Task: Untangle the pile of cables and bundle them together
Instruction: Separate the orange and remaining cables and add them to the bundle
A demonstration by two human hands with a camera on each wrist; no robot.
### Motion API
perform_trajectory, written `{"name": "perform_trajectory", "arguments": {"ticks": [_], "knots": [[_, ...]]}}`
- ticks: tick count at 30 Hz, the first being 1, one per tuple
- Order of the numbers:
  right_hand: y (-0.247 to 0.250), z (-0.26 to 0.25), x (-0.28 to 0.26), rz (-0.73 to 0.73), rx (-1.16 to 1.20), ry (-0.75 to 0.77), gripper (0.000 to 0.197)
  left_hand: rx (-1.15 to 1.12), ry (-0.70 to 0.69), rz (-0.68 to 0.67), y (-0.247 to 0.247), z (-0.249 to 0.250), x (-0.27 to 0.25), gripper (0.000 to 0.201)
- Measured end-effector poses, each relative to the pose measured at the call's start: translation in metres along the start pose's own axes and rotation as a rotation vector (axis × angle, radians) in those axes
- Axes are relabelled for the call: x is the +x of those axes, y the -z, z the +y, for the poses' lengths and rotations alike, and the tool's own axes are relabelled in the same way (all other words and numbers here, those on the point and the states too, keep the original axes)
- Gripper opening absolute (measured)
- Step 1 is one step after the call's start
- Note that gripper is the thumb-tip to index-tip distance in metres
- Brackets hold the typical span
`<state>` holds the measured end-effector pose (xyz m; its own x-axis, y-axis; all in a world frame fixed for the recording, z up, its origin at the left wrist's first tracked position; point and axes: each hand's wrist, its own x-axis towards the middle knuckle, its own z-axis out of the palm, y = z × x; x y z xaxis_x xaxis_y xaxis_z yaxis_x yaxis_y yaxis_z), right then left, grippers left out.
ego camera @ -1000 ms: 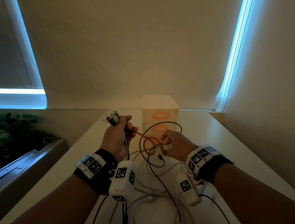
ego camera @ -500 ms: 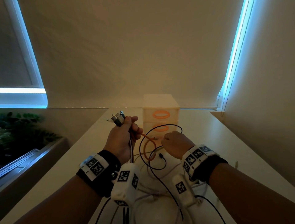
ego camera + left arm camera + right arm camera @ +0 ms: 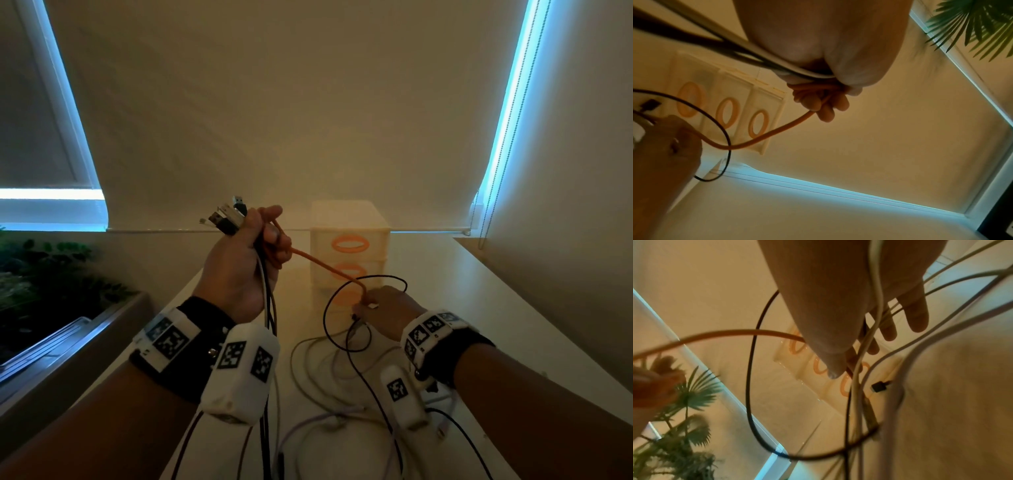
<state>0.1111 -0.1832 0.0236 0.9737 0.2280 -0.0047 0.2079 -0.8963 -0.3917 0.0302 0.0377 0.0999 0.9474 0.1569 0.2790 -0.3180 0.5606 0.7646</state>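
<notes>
While pulled taut, orange cable (image 3: 322, 265) between both hands.

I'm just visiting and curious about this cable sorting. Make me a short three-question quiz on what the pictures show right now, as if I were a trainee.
1. True or false: the left hand holds a cluster of USB plugs sticking up above its grip.
2. Which cable stretches between the two hands? A) the orange cable B) a white cable C) the black cable
3. Fill in: behind the hands stands a small drawer unit with ____ ring-shaped handles.

Key: 1 true. 2 A; it runs from the left hand down to the right hand. 3 orange.
</notes>
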Motion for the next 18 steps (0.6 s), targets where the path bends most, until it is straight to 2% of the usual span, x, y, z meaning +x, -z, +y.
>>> {"name": "perform_trajectory", "arguments": {"ticks": [3,9,12,15,18], "knots": [[0.012,-0.005,-0.003,-0.037,0.035,0.039,0.029,0.106,-0.003,0.025,0.001,-0.012,0.000,0.042],[0.039,-0.015,-0.011,-0.086,-0.062,0.146,0.052,0.317,-0.045,0.056,-0.003,-0.022,-0.005,0.039],[0.053,-0.022,-0.022,-0.114,-0.122,0.214,0.053,0.332,-0.048,0.057,-0.003,-0.019,-0.008,0.038],[0.063,-0.033,-0.037,-0.034,-0.093,0.325,0.040,0.319,-0.031,0.019,-0.007,-0.017,-0.010,0.039],[0.064,-0.048,-0.049,0.140,0.132,0.429,0.027,0.318,-0.009,-0.060,-0.014,-0.022,-0.017,0.037]]}}
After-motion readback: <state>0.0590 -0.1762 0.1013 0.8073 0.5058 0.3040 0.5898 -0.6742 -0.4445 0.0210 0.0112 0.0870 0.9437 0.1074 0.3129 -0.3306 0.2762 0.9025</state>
